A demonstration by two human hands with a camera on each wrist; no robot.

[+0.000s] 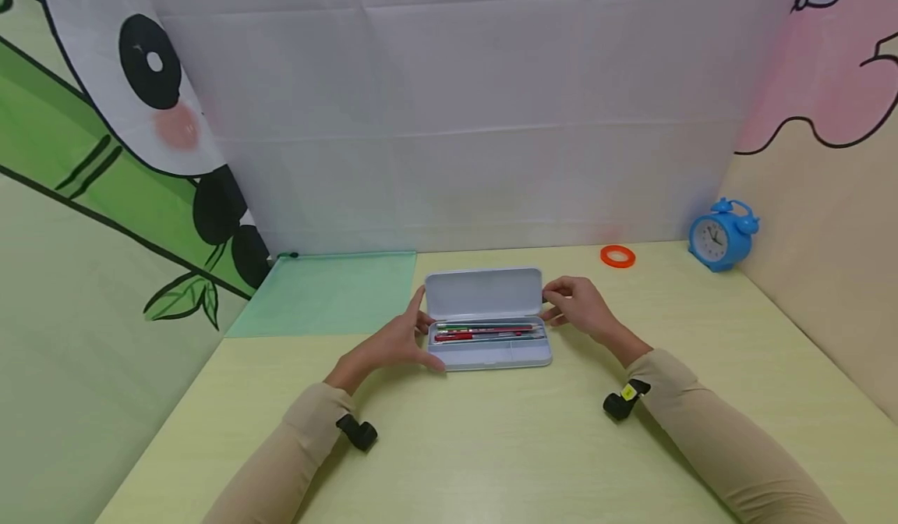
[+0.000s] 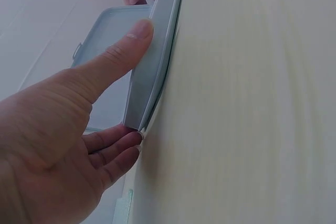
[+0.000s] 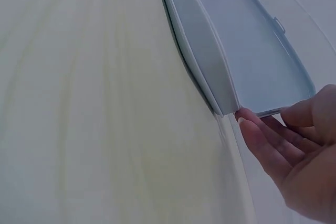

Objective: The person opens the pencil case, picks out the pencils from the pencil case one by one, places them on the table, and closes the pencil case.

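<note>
A pale grey-blue pencil case lies on the table with its lid raised at the back. Several pencils and pens, some red and one green, lie lengthwise inside its tray. My left hand holds the case's left end, thumb along the front wall and fingertips at the end corner in the left wrist view. At the other end, my right hand pinches the lid's right edge between thumb and fingers. In the right wrist view its forefingers reach under the case's end corner.
A green mat covers the table's back left. An orange-red ring lies at the back right, near a blue alarm clock. Behind the table hangs a white cloth. Both sleeves carry a small black wrist camera.
</note>
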